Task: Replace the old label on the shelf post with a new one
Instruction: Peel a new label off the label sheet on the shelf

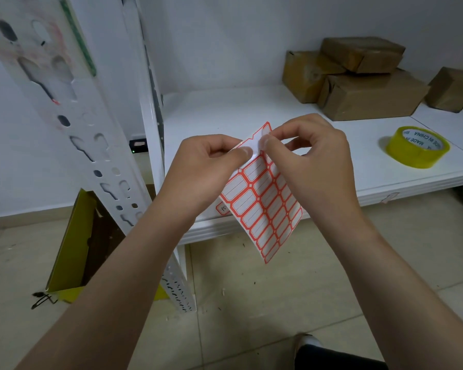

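Observation:
A sheet of red-bordered white labels [262, 204] hangs in front of the shelf edge. My left hand [206, 166] pinches its upper left corner between thumb and forefinger. My right hand [310, 153] pinches one label [257, 141] at the sheet's top, partly lifted from the backing. The white perforated shelf post [96, 145] runs diagonally down the left. A small red-bordered label [223, 208] sticks on the shelf's front edge, half hidden behind the sheet.
A roll of yellow tape [417, 146] lies on the white shelf [225, 113] at the right. Several brown parcels [358, 81] are stacked at the back. A yellow box [72, 247] stands on the tiled floor behind the post.

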A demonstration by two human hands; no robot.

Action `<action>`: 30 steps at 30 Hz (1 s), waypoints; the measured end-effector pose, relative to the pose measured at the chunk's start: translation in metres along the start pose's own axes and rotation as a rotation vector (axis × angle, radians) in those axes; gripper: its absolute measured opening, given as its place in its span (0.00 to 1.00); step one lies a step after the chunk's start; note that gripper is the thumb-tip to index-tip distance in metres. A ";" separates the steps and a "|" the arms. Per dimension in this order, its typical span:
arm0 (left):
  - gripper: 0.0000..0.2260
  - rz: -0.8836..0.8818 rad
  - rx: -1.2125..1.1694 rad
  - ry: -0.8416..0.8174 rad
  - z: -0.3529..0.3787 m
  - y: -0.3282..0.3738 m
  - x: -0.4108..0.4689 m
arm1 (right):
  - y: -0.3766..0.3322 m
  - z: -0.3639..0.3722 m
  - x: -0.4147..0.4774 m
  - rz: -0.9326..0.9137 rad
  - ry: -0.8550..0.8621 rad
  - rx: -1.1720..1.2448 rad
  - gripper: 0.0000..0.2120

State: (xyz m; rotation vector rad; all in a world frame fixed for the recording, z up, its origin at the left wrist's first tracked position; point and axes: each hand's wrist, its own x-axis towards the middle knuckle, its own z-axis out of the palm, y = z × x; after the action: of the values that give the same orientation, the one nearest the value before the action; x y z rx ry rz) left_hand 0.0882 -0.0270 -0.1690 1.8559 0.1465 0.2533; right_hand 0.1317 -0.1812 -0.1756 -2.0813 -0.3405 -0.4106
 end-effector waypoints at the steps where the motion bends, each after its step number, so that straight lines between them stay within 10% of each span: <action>1: 0.09 -0.009 0.008 0.009 0.000 0.000 0.000 | 0.000 -0.001 0.000 0.023 0.003 0.012 0.04; 22: 0.17 -0.352 -0.449 0.052 0.043 -0.012 0.009 | 0.002 -0.021 0.005 0.127 0.187 0.225 0.05; 30: 0.07 0.096 -0.111 0.230 0.020 0.026 -0.014 | -0.014 -0.015 0.003 0.118 0.081 0.311 0.09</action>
State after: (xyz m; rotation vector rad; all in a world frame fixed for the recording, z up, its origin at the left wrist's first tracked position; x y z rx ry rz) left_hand 0.0784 -0.0562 -0.1512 1.7224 0.1977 0.5323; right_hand 0.1266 -0.1868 -0.1558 -1.7663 -0.2165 -0.3463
